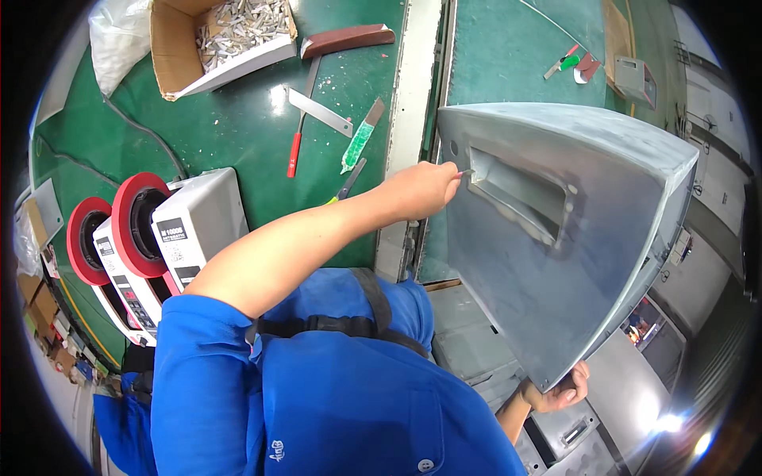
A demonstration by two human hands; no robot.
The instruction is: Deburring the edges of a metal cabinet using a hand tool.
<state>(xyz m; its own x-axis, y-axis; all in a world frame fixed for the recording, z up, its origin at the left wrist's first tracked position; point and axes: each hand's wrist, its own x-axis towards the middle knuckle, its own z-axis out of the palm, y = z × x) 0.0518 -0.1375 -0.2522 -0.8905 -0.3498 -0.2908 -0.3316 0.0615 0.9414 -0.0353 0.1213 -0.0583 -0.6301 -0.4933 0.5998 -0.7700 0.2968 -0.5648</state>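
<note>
A large grey sheet-metal housing (548, 293) with a rectangular recess (520, 194) stands tilted at the right, partly over the green bench. My left hand (432, 190) is closed in a pinch at the recess's upper left end. A thin, reddish, stick-like tool (463, 174) pokes out of its fingers, its tip at the recess edge; most of it is hidden. Under the housing's lower corner, my right hand (562, 389) grips the edge with curled fingers. Left of my left hand lie a green-handled scraper (363, 136) and a yellow-handled blade (348, 182).
Two white tape dispensers (202, 218) with red rings stand at the left. Behind them are a cardboard box (178, 51) of small pale pieces and a white bag (119, 36). A red-handled file (294, 151), a metal strip (320, 111) and a brown block (347, 40) lie on the green bench (238, 135).
</note>
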